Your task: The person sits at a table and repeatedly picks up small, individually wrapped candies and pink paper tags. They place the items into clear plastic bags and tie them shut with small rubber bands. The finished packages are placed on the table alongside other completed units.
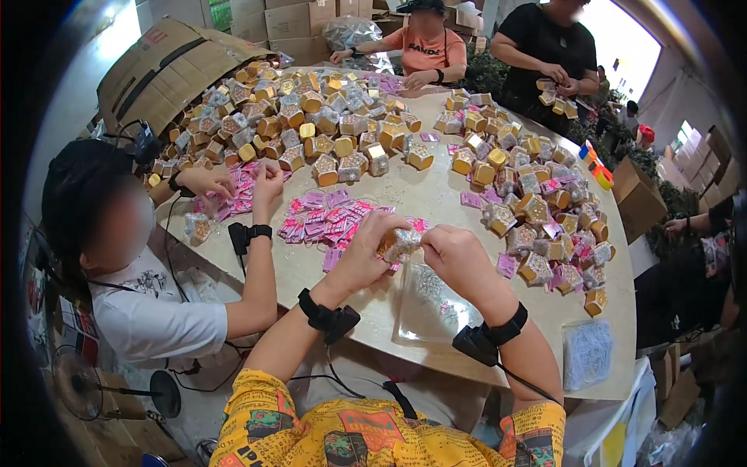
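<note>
In my left hand (364, 253) is a small gold, house-shaped ornament (401, 244) with white glittery sides, held above the table between thumb and fingers. My right hand (461, 261) is closed in a pinch at the ornament's right side. Whatever is between those fingertips is too small to make out. A heap of pink tags (311, 222) lies just beyond and left of my left hand. Below my hands sits a clear, flat tray (412, 315) with small silvery pieces in it.
A big heap of similar ornaments (292, 117) spills from a cardboard box (167, 66). Another heap (537, 210), mixed with pink tags, covers the right side. A bag of white strands (587, 354) lies near the right edge. Co-workers sit left (156, 311) and stand beyond the table (545, 54).
</note>
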{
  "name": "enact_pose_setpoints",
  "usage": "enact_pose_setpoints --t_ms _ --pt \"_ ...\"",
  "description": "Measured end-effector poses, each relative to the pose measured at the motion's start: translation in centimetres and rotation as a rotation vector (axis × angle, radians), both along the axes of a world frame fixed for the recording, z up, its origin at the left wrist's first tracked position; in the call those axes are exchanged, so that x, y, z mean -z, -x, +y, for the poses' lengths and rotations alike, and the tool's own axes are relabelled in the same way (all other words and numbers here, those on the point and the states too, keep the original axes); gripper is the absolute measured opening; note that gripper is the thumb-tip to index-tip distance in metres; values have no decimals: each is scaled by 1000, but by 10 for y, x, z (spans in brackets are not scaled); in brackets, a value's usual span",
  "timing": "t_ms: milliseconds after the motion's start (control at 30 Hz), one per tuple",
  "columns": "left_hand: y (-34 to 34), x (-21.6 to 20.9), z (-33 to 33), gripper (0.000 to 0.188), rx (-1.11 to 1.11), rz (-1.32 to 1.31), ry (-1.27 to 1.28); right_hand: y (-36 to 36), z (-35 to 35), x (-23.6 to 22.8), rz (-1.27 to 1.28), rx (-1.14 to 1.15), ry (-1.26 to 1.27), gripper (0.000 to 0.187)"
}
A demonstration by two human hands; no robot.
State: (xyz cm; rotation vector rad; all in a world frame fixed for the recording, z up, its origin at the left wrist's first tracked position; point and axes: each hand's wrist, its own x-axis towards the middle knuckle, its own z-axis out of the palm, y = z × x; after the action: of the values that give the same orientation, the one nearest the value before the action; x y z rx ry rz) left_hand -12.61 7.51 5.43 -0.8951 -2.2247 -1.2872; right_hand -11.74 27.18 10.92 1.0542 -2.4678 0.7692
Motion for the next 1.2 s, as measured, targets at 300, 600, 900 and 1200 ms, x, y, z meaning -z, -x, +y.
enact_pose_setpoints --t_ms 300,600,900,1200 --pt "-13 -11 3 53 -164 63 205 -7 -4 3 -7 112 -119 7" --pt "-20 -10 -1 52 -107 9 124 -4 12 -16 -865 -46 347 11" --pt "-20 -3 5 53 -51 -29 170 18 18 11 -1074 -72 342 17" --pt "-2 0 4 65 -198 -129 316 68 144 -29 -47 688 79 21"
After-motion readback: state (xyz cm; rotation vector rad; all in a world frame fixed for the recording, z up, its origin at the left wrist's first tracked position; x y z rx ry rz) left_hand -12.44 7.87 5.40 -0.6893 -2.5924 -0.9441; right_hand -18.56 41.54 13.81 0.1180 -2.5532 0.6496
